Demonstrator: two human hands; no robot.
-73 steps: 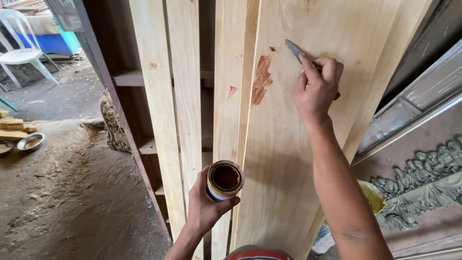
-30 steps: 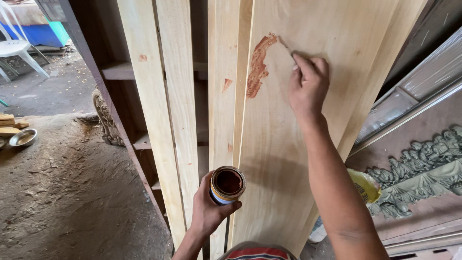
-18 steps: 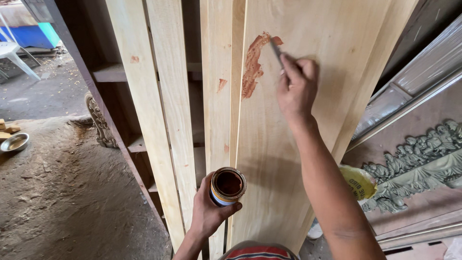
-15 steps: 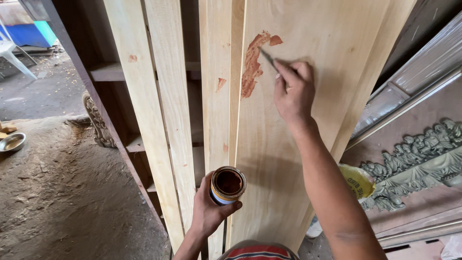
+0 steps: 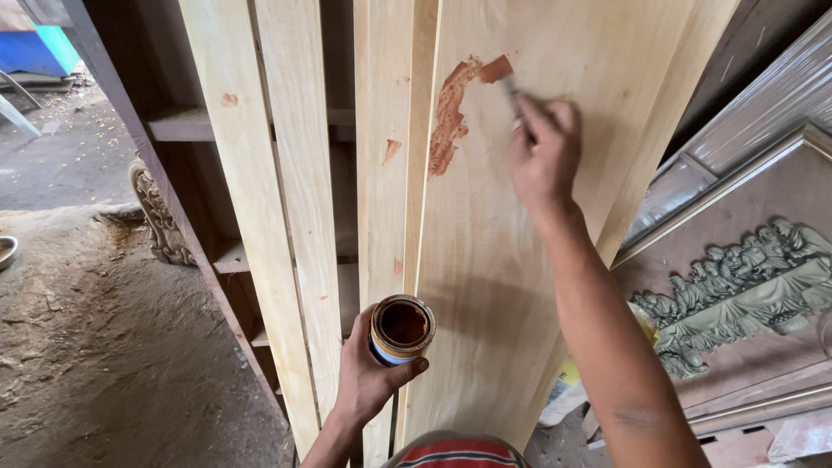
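- Landmark: wide pale board (image 5: pixel 537 260), leaning upright among narrower planks (image 5: pixel 286 217).
- Right hand (image 5: pixel 544 154): on the board's upper part, fingers closed around a thin spatula (image 5: pixel 511 89) whose tip touches the wood just right of the filler patch.
- Reddish-brown filler patch (image 5: pixel 451 117): an irregular streak near the board's upper left edge; the only coated area on this board.
- Left hand (image 5: pixel 368 377): below, at the board's lower left edge, clamped around an open small can (image 5: pixel 402 329) of the same brown paste.
- Progress, judged: one defect covered but roughly spread; smoothing remains, the rest of the board bare.
- Carved relief panel (image 5: pixel 737 299): right of the board.
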